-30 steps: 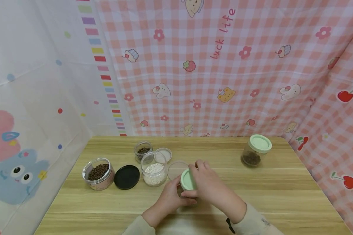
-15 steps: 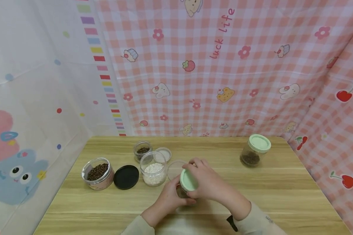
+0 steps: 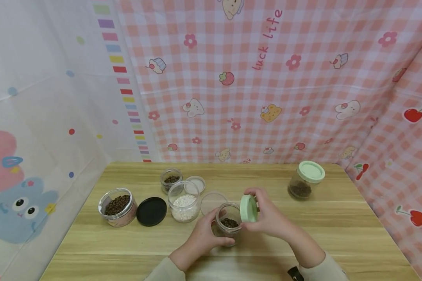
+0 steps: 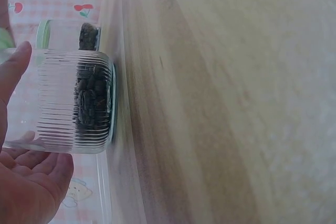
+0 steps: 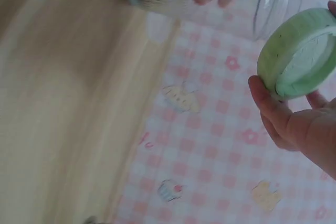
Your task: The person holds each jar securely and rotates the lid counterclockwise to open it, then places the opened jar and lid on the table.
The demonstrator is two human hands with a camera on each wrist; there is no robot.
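Observation:
My left hand (image 3: 205, 234) grips a clear ribbed jar (image 4: 58, 100) around its side. The jar stands on the table, uncovered, with dark brown pellets (image 3: 229, 223) in its bottom. Just right of the jar's mouth, my right hand (image 3: 267, 214) holds a light green lid (image 3: 247, 208) by its rim. The lid is tilted on edge; its hollow underside shows in the right wrist view, where the right thumb and fingers pinch it (image 5: 296, 53).
Left on the table (image 3: 126, 249) are an open jar of brown pellets (image 3: 117, 210), a black lid (image 3: 151, 211), a jar of white flakes (image 3: 184, 207), a small open jar (image 3: 171, 180), a white lid (image 3: 195, 184) and a clear disc (image 3: 211, 201). A green-lidded jar (image 3: 304, 181) stands back right.
The green lid has come off the jar, moving right and tipping on edge in my right hand. The pellets inside now show. My left hand stays around the jar.

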